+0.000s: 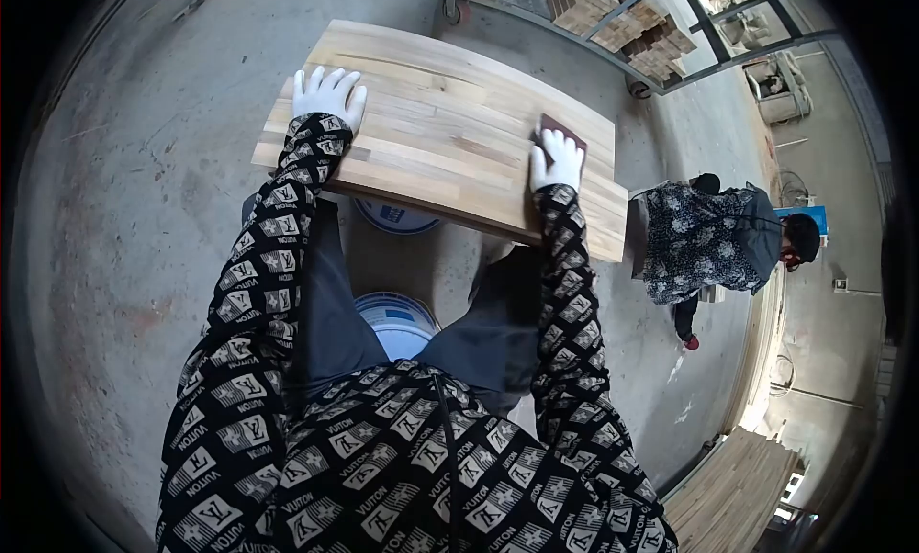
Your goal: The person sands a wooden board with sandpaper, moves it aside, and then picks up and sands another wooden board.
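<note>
A pale jointed-wood board [440, 103] lies in front of me, above my knees, with another board edge showing at its left and right ends. White-gloved, my left hand [328, 95] rests flat on the board's left end with its fingers spread. Near the right end, my right hand [558, 160], also in a white glove, holds a dark reddish-brown sanding block or pad [565, 132] against the board's surface. Its fingers bend over the pad, which sticks out beyond the fingertips.
White-and-blue buckets [397, 321] stand between my legs and under the board. A co-worker [713, 237] bends down at the right. A metal rack [613, 60] holds stacked wood at the upper right; long boards [737, 491] lie at the lower right.
</note>
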Tool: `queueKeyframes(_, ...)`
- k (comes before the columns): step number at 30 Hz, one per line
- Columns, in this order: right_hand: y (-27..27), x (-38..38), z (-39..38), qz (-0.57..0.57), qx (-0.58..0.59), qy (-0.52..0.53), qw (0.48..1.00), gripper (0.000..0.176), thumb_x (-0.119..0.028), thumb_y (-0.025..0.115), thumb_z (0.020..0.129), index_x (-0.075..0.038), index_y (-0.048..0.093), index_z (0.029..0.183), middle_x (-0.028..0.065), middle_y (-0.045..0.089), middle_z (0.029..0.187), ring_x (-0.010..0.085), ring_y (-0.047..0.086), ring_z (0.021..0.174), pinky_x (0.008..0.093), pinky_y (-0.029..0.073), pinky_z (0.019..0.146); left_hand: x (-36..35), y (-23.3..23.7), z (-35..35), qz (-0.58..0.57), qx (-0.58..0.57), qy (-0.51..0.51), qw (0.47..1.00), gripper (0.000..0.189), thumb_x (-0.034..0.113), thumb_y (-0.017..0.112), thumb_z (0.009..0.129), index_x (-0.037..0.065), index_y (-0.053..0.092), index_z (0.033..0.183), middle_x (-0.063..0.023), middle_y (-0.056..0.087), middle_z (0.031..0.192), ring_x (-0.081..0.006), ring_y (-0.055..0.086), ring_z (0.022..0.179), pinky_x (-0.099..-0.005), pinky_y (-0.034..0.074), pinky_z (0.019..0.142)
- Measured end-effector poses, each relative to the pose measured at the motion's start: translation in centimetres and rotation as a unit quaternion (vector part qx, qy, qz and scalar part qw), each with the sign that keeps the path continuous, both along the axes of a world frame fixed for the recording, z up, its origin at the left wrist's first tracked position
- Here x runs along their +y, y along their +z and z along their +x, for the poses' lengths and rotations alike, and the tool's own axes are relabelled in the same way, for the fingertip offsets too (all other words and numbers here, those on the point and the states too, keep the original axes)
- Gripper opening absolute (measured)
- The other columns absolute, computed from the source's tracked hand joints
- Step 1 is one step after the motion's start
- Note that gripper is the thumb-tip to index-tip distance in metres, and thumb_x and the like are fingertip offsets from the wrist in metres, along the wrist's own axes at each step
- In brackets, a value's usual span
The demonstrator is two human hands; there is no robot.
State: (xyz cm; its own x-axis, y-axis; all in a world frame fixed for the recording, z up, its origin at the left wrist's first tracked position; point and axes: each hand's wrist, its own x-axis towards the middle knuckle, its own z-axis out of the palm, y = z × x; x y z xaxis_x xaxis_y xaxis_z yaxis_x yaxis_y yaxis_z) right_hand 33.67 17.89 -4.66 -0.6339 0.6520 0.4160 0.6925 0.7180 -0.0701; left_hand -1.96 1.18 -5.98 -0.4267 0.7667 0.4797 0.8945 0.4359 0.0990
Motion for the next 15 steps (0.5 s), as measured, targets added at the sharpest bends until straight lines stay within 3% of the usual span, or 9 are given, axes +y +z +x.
queueKeyframes(4,-1.4,2.1,5.7,0.017,-0.001,-0.091,0.996,0.045,-0.031,0.055,0.093,-0.007,0.055,0.131,0.0161,0.055,0.127,0.0366,0.047,0.115,0.051,0.032,0.102,-0.1,0.2,0.0,-0.004,0.0,0.002,1.0,0.037,0.04,0.051,0.096,0.022,0.066,0.124,-0.0038,0.062,0.13,-0.0289,0.048,0.13,-0.0527,0.023,0.116)
queueKeyframes(5,-2.1,2.3,5.8,0.017,-0.003,-0.091,0.996,0.045,-0.031,0.055,0.093,-0.007,0.055,0.131,0.0161,0.055,0.127,0.0366,0.047,0.115,0.051,0.032,0.102,-0.1,0.3,0.1,-0.01,0.005,0.003,1.0,0.037,0.041,0.051,0.096,0.022,0.066,0.123,-0.0036,0.062,0.131,-0.0288,0.048,0.13,-0.0528,0.023,0.116)
queueKeyframes(7,-1.0,0.0,2.6,-0.012,-0.054,-0.193,0.98,0.047,-0.034,0.053,0.094,-0.007,0.052,0.133,0.0169,0.052,0.132,0.0373,0.045,0.119,0.052,0.03,0.105,-0.1,0.3,0.2,-0.006,0.01,0.001,1.0,0.037,0.041,0.051,0.096,0.021,0.066,0.124,-0.0038,0.062,0.131,-0.029,0.048,0.13,-0.0525,0.023,0.117)
queueKeyframes(9,2.0,-3.7,-2.3,-0.123,-0.052,-0.148,0.98,0.052,-0.037,0.049,0.097,-0.004,0.048,0.137,0.0179,0.048,0.139,0.0379,0.039,0.132,0.053,0.022,0.114,0.0,0.3,0.1,-0.009,-0.001,0.005,1.0,0.038,0.041,0.05,0.096,0.021,0.066,0.124,-0.0045,0.062,0.131,-0.0293,0.048,0.13,-0.0522,0.022,0.117)
queueKeyframes(11,-1.8,-6.5,-6.7,0.006,0.022,-0.064,0.998,0.056,-0.036,0.054,0.093,-0.003,0.048,0.138,0.0204,0.045,0.144,0.0411,0.036,0.136,0.0554,0.018,0.117,-0.1,0.2,0.1,-0.008,0.003,0.003,1.0,0.038,0.041,0.05,0.096,0.021,0.066,0.124,-0.0048,0.062,0.131,-0.0295,0.048,0.131,-0.0521,0.022,0.117)
queueKeyframes(15,-0.9,-12.6,-12.2,-0.017,0.054,0.062,0.996,0.057,-0.034,0.058,0.091,-0.001,0.049,0.137,0.0231,0.045,0.143,0.0437,0.036,0.136,0.0569,0.018,0.118,-0.2,0.4,0.1,-0.013,0.0,-0.003,1.0,0.038,0.041,0.05,0.096,0.021,0.065,0.125,-0.0048,0.062,0.132,-0.0298,0.048,0.131,-0.0519,0.021,0.118)
